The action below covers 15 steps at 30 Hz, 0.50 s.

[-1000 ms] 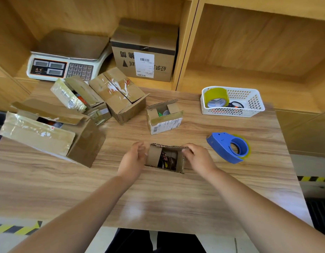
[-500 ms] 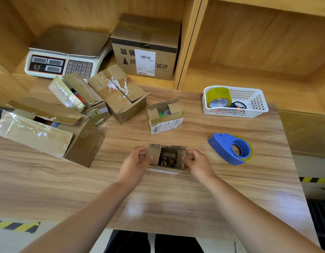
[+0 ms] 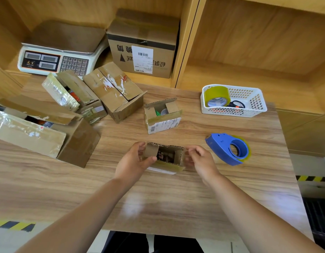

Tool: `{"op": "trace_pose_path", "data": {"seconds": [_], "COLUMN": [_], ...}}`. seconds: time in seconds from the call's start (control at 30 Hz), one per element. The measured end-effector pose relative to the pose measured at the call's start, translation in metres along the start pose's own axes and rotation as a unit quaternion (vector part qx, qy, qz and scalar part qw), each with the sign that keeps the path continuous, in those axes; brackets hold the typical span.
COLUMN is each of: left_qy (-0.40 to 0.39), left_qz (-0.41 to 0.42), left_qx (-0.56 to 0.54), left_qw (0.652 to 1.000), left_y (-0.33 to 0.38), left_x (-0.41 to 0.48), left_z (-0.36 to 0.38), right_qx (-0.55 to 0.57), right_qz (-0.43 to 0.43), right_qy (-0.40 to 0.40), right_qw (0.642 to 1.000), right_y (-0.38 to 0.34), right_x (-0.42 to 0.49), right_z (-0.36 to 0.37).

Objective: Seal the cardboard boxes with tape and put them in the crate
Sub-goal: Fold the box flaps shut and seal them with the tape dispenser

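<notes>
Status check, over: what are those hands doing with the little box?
Left hand pinches left flap of small open brown cardboard box. Right hand curled at right flap, contact unclear. Box unsealed. Nothing blocking.
</notes>
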State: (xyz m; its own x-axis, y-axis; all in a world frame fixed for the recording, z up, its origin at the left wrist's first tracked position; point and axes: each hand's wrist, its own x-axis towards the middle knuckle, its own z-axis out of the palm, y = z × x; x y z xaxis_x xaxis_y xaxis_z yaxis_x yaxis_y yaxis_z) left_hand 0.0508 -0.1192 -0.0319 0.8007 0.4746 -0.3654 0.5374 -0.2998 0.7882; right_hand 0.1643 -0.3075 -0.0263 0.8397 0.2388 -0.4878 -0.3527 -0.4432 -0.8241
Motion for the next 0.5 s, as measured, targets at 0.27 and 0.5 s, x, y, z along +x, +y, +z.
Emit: {"op": "trace_pose_path", "data": {"seconds": [0.27,0.5], "left_qy": [0.012,-0.037], "left_qz": [-0.019,-0.018], "left_qx": [-0.004,-0.084], "left_qw": [1.000,0.996], "left_y": [0.007,-0.006], "left_x": [0.004,-0.011], "left_z": [0.000,0.004], "right_qx": [-0.048,-0.327], "right_qz": [-0.159,-0.479], "right_qy": [0.063,-0.030], "right_qw": [0.984,0.814], "right_y": [-0.020,-0.014], "right_x": [-0.009,-0.019], "right_z": [-0.004,-0.005]}}
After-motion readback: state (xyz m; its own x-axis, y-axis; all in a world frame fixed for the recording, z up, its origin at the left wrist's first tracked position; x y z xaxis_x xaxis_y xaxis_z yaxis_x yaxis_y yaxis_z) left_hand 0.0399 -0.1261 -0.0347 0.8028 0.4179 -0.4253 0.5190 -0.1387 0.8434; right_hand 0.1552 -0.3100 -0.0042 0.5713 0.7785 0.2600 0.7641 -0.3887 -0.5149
